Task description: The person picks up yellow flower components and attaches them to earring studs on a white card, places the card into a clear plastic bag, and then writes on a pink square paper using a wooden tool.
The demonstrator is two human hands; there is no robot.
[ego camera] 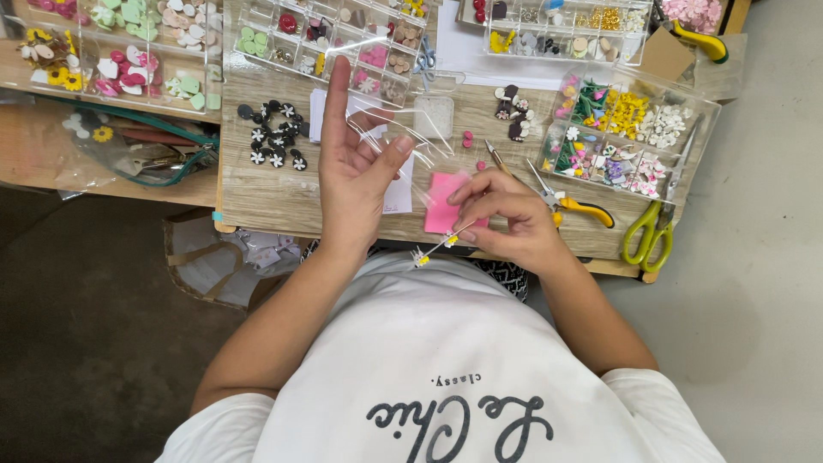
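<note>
My left hand (pixel 351 171) is raised over the wooden table (pixel 274 193), fingers spread, its thumb and fingers touching a clear plastic bag (pixel 411 137). My right hand (pixel 506 219) pinches a small pink card (pixel 442 204) near the table's front edge. Thin pins with tiny yellow and white flower pieces (pixel 426 255) stick out below the card. The card's right part is hidden by my fingers.
Clear compartment boxes of coloured beads and flower charms (pixel 626 137) line the back and right. Black and white flower pieces (pixel 274 146) lie left of my hand. Yellow-handled pliers (pixel 574 206) and green-handled scissors (pixel 651 227) lie at the right. A pouch (pixel 146 146) rests left.
</note>
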